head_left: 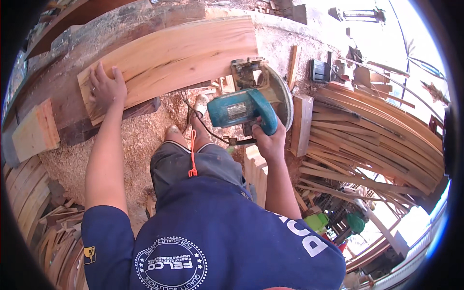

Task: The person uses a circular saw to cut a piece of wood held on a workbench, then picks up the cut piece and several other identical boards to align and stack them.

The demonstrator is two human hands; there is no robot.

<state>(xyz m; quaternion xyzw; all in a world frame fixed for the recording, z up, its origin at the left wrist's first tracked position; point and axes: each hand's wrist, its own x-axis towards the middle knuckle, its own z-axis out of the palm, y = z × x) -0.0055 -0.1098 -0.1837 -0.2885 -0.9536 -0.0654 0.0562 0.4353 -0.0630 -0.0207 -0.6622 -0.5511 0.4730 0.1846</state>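
Note:
A wide wooden plank (183, 54) with dark grain streaks lies across the bench in front of me. On its left end my left hand (107, 91) rests flat, fingers spread, with a ring on one. My right hand (269, 139) is wrapped round the rear handle of a teal circular saw (237, 108). The saw's base is at the plank's right end, and its rounded blade guard (281, 92) faces right. Whether the blade touches the wood is hidden. A dark cord (205, 124) runs from the saw past my legs.
Sawdust (130, 145) covers the floor round my feet. Stacked boards (377, 137) fill the right side, beside an upright timber block (302, 124). A short wood block (36, 130) sits at the left. Curved offcuts (29, 198) are piled lower left.

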